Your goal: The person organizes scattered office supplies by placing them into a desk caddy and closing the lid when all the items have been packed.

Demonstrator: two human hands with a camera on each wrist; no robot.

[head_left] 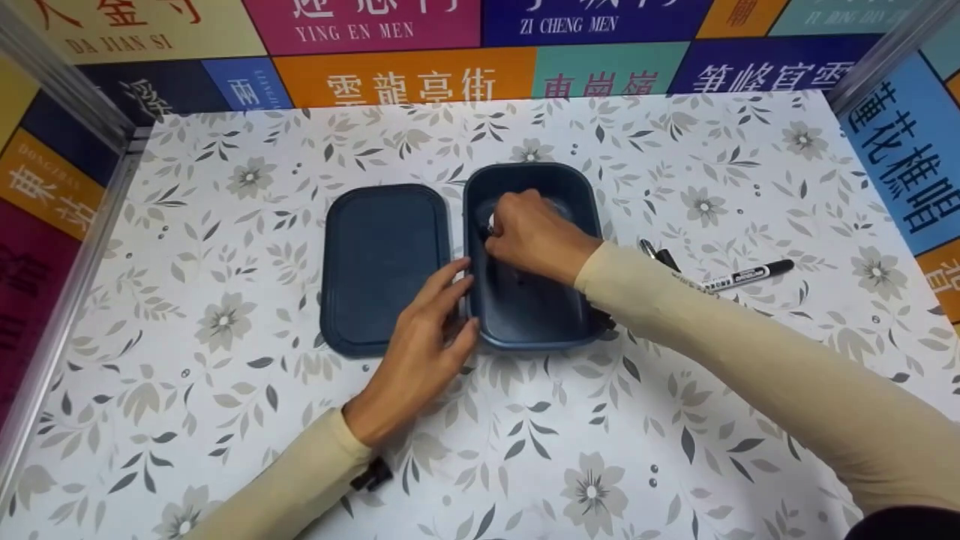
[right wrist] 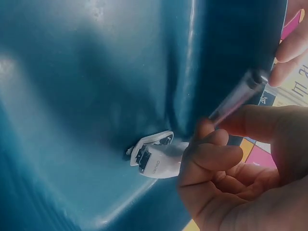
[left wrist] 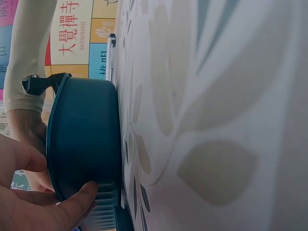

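Note:
A dark blue rectangular container (head_left: 536, 319) stands uncovered in the middle of the table. My right hand (head_left: 536, 232) reaches inside it, near the left wall. In the right wrist view, the thumb and index finger pinch a slim clear pen (right wrist: 236, 96), blurred, with a dark band near its shiny end. A small white item with dark parts and lettering (right wrist: 161, 161) is by the curled fingers, low in the container; whether they also hold it is unclear. Against the container's left outer side rest the extended fingers of my left hand (head_left: 420, 337). The matching flat lid (head_left: 386, 262) lies left of the container.
Right of the container, a white marker with a black cap (head_left: 750, 276) and a black pen (head_left: 661, 255) lie on the floral tabletop (head_left: 585, 420), partly behind the right sleeve. Coloured panels with lettering (head_left: 412, 82) border the table.

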